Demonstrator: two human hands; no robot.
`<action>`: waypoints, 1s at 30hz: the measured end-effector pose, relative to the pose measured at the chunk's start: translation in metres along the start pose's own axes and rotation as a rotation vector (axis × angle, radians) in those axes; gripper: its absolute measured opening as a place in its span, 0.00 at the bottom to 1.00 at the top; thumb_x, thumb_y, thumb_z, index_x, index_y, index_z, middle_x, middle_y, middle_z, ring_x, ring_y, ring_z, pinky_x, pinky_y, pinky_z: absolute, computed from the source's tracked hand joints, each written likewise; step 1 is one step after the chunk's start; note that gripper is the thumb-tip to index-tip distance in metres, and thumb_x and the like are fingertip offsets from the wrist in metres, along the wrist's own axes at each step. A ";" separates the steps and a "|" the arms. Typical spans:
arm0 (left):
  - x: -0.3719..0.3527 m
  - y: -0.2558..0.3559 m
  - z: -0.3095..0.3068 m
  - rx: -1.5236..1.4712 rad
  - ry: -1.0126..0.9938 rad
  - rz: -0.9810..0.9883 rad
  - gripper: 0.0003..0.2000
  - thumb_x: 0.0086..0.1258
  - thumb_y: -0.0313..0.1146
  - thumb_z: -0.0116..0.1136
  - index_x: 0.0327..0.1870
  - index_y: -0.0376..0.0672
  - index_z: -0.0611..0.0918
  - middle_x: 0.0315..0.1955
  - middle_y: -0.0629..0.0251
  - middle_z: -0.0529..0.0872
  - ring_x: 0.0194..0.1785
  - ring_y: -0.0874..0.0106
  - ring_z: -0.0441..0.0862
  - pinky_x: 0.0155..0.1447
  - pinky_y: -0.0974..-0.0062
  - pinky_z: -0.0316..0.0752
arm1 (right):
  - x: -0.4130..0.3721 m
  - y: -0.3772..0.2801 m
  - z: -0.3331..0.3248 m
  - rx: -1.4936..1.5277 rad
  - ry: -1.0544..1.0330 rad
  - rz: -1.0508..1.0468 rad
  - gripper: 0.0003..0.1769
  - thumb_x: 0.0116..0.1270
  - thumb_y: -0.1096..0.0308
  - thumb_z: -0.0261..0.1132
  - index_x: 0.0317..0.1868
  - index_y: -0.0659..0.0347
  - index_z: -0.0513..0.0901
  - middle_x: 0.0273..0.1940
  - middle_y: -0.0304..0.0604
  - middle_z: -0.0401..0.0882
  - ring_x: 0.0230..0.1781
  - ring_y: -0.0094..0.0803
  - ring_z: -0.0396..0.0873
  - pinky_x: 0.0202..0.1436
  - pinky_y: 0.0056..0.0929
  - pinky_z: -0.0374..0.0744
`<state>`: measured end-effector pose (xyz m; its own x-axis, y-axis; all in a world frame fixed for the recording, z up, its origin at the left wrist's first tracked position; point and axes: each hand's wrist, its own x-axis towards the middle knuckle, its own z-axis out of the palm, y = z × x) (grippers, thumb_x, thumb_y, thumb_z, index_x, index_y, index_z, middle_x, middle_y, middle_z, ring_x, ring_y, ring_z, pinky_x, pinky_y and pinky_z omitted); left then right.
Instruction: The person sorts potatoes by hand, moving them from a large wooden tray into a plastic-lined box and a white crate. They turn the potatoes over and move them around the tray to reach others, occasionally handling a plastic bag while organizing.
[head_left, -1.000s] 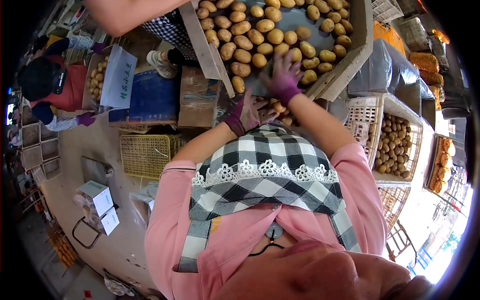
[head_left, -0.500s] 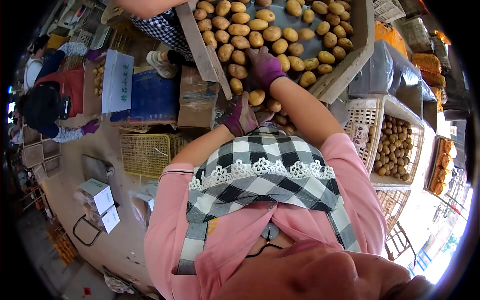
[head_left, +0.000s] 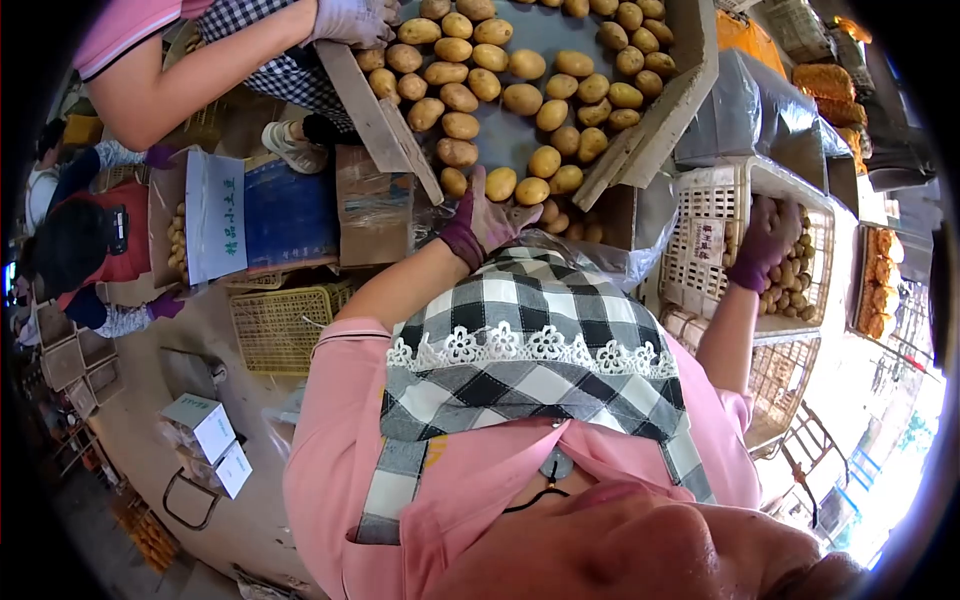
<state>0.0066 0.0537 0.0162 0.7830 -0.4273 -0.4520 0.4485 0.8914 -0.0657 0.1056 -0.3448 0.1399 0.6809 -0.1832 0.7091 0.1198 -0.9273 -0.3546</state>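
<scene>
Left hand (head_left: 490, 225) is spread by sorting table (head_left: 540, 32)'s near left corner; right hand (head_left: 765, 245) within plastic crate (head_left: 710, 200)'s rim, grip can't be told; potatoes (head_left: 792, 285) best handled gently.

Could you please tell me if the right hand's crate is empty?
Not empty: potatoes show in the white crate, beside the right hand.

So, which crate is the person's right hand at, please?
The labelled upper white crate: the right hand is at its potatoes; the lower white crate and yellow crate lie farther from that hand.
</scene>
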 end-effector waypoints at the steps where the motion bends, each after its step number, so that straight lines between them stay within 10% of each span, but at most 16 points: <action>1: -0.003 -0.002 0.007 0.026 -0.017 0.003 0.48 0.56 0.68 0.55 0.69 0.41 0.54 0.64 0.48 0.60 0.63 0.49 0.66 0.65 0.52 0.67 | -0.005 -0.044 0.017 0.223 -0.162 -0.040 0.21 0.61 0.76 0.63 0.56 0.64 0.76 0.54 0.48 0.77 0.50 0.34 0.77 0.55 0.30 0.75; 3: -0.008 -0.005 0.018 0.022 0.034 0.010 0.47 0.57 0.67 0.55 0.68 0.41 0.55 0.64 0.48 0.60 0.63 0.50 0.66 0.66 0.52 0.67 | -0.016 -0.118 0.061 0.599 -0.470 -0.084 0.19 0.59 0.75 0.64 0.52 0.58 0.79 0.51 0.48 0.80 0.54 0.41 0.77 0.60 0.34 0.72; 6: -0.006 -0.006 0.009 0.113 0.027 0.092 0.47 0.57 0.67 0.54 0.68 0.40 0.55 0.65 0.47 0.59 0.64 0.50 0.66 0.66 0.53 0.66 | -0.040 -0.201 0.115 -0.123 -1.209 -0.482 0.11 0.62 0.63 0.55 0.39 0.57 0.80 0.41 0.47 0.82 0.43 0.46 0.81 0.43 0.45 0.78; 11: -0.011 -0.003 -0.011 0.095 -0.035 0.011 0.48 0.57 0.69 0.52 0.68 0.41 0.54 0.64 0.46 0.60 0.63 0.50 0.66 0.65 0.56 0.68 | -0.037 -0.222 0.142 -0.149 -1.456 -0.564 0.16 0.56 0.64 0.59 0.46 0.59 0.78 0.45 0.52 0.81 0.47 0.46 0.80 0.45 0.43 0.78; 19: -0.011 -0.011 0.028 0.042 0.172 0.033 0.45 0.60 0.67 0.50 0.70 0.43 0.52 0.64 0.41 0.56 0.63 0.43 0.64 0.63 0.50 0.69 | 0.018 -0.139 0.031 0.375 -0.781 -0.207 0.24 0.53 0.75 0.64 0.53 0.57 0.76 0.41 0.48 0.80 0.43 0.43 0.79 0.47 0.35 0.78; 21: -0.009 -0.006 0.023 0.031 0.115 0.007 0.42 0.60 0.66 0.51 0.69 0.48 0.55 0.64 0.44 0.58 0.63 0.44 0.65 0.61 0.48 0.71 | 0.056 -0.024 0.011 0.131 -0.556 -0.173 0.17 0.54 0.75 0.62 0.46 0.57 0.81 0.42 0.46 0.82 0.45 0.39 0.79 0.49 0.35 0.77; 22: -0.008 -0.003 0.021 0.031 0.070 -0.005 0.42 0.61 0.65 0.51 0.69 0.47 0.55 0.64 0.46 0.59 0.63 0.45 0.66 0.61 0.48 0.71 | 0.076 -0.002 -0.016 -0.650 -0.698 -0.170 0.12 0.55 0.69 0.61 0.41 0.52 0.84 0.42 0.42 0.83 0.46 0.38 0.79 0.51 0.37 0.75; 24: -0.009 -0.003 0.017 0.030 -0.009 -0.034 0.41 0.61 0.65 0.51 0.69 0.47 0.55 0.64 0.48 0.61 0.62 0.47 0.67 0.61 0.48 0.71 | 0.079 -0.013 -0.039 -0.726 -0.486 -0.226 0.11 0.56 0.64 0.60 0.39 0.48 0.85 0.41 0.40 0.83 0.46 0.38 0.79 0.54 0.38 0.73; 26: -0.010 -0.004 0.015 0.012 0.023 -0.087 0.40 0.63 0.64 0.50 0.69 0.47 0.56 0.63 0.51 0.63 0.62 0.51 0.68 0.61 0.51 0.71 | 0.067 -0.089 -0.012 -0.026 -0.251 -0.429 0.12 0.52 0.72 0.63 0.38 0.53 0.85 0.40 0.40 0.84 0.47 0.35 0.79 0.55 0.37 0.73; 30: -0.017 -0.004 0.015 0.171 0.124 -0.034 0.37 0.64 0.59 0.53 0.68 0.47 0.58 0.59 0.52 0.68 0.56 0.54 0.73 0.60 0.56 0.73 | 0.013 -0.253 0.079 0.346 -0.748 -0.756 0.17 0.57 0.67 0.65 0.48 0.53 0.81 0.52 0.44 0.79 0.55 0.39 0.75 0.61 0.38 0.70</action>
<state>-0.0018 0.0555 0.0370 0.7117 -0.4257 -0.5587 0.5488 0.8335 0.0640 0.1412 -0.0869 0.1903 0.5973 0.7397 0.3099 0.8020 -0.5550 -0.2208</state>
